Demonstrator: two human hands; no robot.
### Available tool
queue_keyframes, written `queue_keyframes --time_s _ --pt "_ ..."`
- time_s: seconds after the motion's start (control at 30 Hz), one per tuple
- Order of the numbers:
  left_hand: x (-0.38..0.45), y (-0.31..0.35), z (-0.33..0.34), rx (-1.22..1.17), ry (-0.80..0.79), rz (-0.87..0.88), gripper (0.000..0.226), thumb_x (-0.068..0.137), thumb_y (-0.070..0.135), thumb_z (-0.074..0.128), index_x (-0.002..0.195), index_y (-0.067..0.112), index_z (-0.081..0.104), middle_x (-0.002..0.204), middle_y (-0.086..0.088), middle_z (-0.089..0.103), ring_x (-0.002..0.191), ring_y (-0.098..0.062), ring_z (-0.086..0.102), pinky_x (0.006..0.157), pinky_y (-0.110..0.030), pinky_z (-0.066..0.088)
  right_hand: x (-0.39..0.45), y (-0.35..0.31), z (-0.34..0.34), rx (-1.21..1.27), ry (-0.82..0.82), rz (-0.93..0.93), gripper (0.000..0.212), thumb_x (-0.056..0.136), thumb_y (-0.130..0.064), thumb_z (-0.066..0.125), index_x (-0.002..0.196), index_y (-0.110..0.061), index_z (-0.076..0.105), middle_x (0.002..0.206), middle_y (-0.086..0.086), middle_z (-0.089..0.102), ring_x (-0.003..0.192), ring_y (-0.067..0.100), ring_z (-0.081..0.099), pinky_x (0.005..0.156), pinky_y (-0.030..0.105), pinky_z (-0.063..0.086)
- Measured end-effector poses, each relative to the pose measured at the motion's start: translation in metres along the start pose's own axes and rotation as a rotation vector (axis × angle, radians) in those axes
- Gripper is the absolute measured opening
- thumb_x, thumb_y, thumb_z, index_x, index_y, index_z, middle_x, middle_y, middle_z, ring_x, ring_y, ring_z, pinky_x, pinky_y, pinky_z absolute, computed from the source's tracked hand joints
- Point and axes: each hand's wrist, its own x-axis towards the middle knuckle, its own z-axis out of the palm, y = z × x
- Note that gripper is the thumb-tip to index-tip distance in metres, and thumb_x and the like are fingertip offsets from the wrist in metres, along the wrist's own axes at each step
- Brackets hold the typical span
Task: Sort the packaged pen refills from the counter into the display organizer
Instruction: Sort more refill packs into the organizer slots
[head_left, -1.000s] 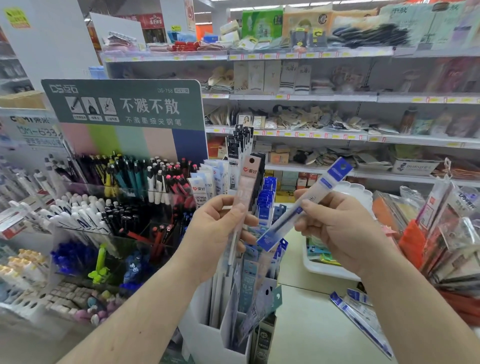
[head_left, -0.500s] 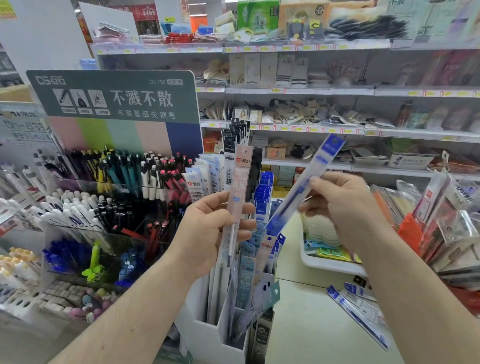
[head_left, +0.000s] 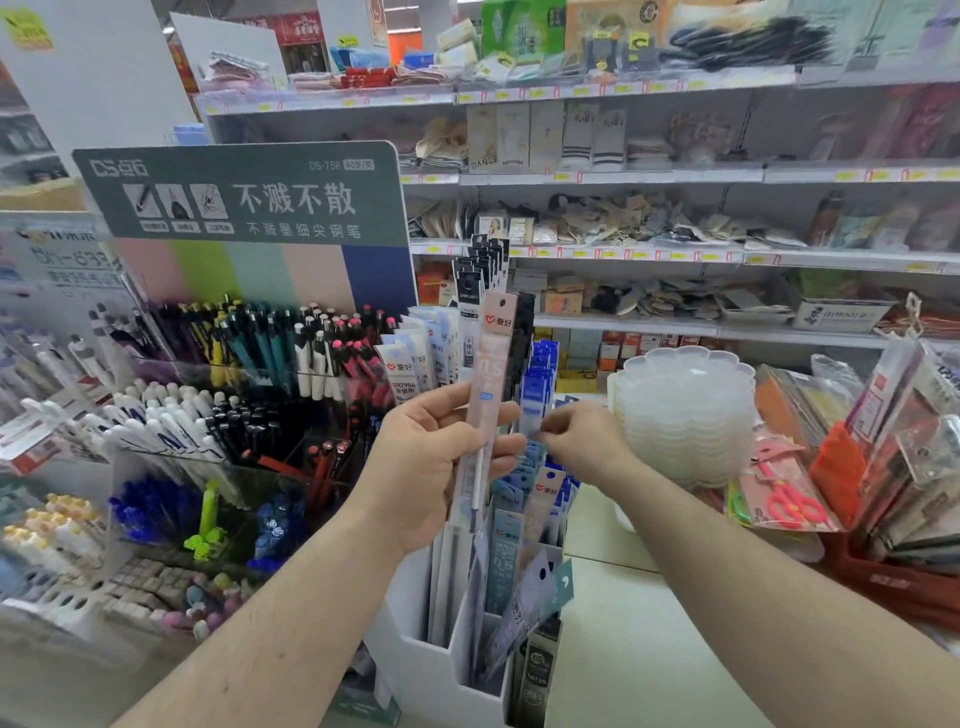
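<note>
Gripped upright in the left hand (head_left: 431, 462) at 12 o'clock above the display organizer (head_left: 426, 660), the pink refill pack (head_left: 488, 395) could be knocked loose while the right hand's (head_left: 587, 441) curled fingers (head_left: 553, 425) pinch a blue refill pack (head_left: 535, 402) into the crowded slots.

Pink refill pack (head_left: 487, 395) upright in left hand (head_left: 431, 467)
</note>
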Motion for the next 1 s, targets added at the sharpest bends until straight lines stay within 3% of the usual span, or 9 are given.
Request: queue_keyframes --time_s 0.07,0.2,0.3,0.4,0.47,0.53,0.7,0.77,1.0 --pt "0.0 0.0 0.0 0.007 -0.006 0.001 0.041 0.089 -0.021 0.045 0.107 0.008 0.067 0.094 -0.015 0.076 0.074 -0.026 0.074 0.066 -0.032 0.063 0.004 0.001 0.008 -0.129 -0.057 0.01 0.018 0.09 -0.005 0.064 0.103 -0.009 0.076 0.099 0.003 0.072 0.089 0.019 0.065 0.074 0.024 0.05" --pt "0.0 -0.001 -0.001 0.058 -0.028 0.002 0.043 0.088 -0.022 0.046 0.108 0.01 0.068 0.096 -0.013 0.076 0.077 -0.026 0.074 0.066 -0.03 0.062 0.004 0.007 0.012 -0.283 -0.171 0.06 0.03 0.088 0.0 0.061 0.064 -0.018 0.059 0.066 -0.004 0.058 0.065 0.013 0.057 0.048 0.017 0.034" --pt "-0.001 0.0 -0.002 0.078 -0.055 -0.004 0.045 0.088 -0.022 0.046 0.106 0.012 0.068 0.096 -0.012 0.076 0.078 -0.025 0.074 0.07 -0.032 0.062 -0.001 0.001 -0.008 -0.251 -0.177 0.059 0.011 0.089 -0.006 0.066 0.083 -0.015 0.07 0.083 -0.002 0.067 0.072 0.006 0.06 0.054 0.015 0.042" --pt "-0.001 0.001 -0.001 0.079 -0.073 -0.011 0.045 0.087 -0.023 0.046 0.103 0.013 0.069 0.095 -0.011 0.077 0.077 -0.025 0.075 0.071 -0.032 0.062 -0.018 -0.021 -0.04 0.134 0.044 0.029 0.019 0.085 -0.001 0.062 0.097 -0.012 0.073 0.087 0.001 0.065 0.07 0.004 0.055 0.056 0.017 0.039" --pt "-0.001 0.001 -0.001 0.081 -0.089 -0.016 0.044 0.087 -0.022 0.048 0.103 0.013 0.069 0.095 -0.011 0.076 0.077 -0.025 0.074 0.071 -0.033 0.062 -0.037 -0.041 -0.057 0.545 -0.057 -0.025 0.021 0.079 -0.001 0.061 0.096 -0.009 0.072 0.079 0.013 0.056 0.055 0.011 0.043 0.05 0.021 0.031" --pt "-0.001 0.001 0.0 0.098 -0.118 -0.027 0.038 0.087 -0.018 0.055 0.105 0.012 0.07 0.097 -0.013 0.076 0.08 -0.026 0.074 0.072 -0.033 0.062 -0.055 -0.061 -0.061 0.675 -0.17 -0.111 0.018 0.077 -0.012 0.068 0.095 -0.008 0.069 0.069 0.01 0.051 0.049 0.013 0.035 0.046 0.025 0.025" --pt "-0.008 0.004 0.001 0.349 -0.196 0.016 0.035 0.089 -0.012 0.059 0.106 0.016 0.072 0.1 -0.006 0.077 0.095 -0.018 0.073 0.08 -0.028 0.058 -0.086 -0.08 -0.062 0.547 0.037 -0.228 0.011 0.093 -0.011 0.066 0.084 -0.006 0.07 0.065 0.004 0.061 0.05 0.01 0.043 0.046 0.018 0.033" --pt "-0.014 0.008 -0.003 0.471 -0.13 0.095 0.037 0.088 -0.012 0.058 0.101 0.021 0.07 0.095 0.001 0.077 0.09 -0.01 0.073 0.08 -0.023 0.057 -0.1 -0.073 -0.072 0.564 0.103 -0.241 0.013 0.093 -0.007 0.065 0.08 -0.005 0.07 0.063 0.006 0.06 0.05 0.014 0.04 0.044 0.02 0.031" --pt "-0.024 0.005 -0.028 0.667 0.033 0.344 0.036 0.084 -0.01 0.058 0.086 0.024 0.07 0.08 0.002 0.075 0.079 -0.018 0.072 0.079 -0.032 0.06 -0.125 -0.041 -0.061 0.365 0.214 -0.233 0.014 0.09 -0.009 0.068 0.078 -0.008 0.075 0.058 0.01 0.063 0.048 0.015 0.045 0.046 0.029 0.036"
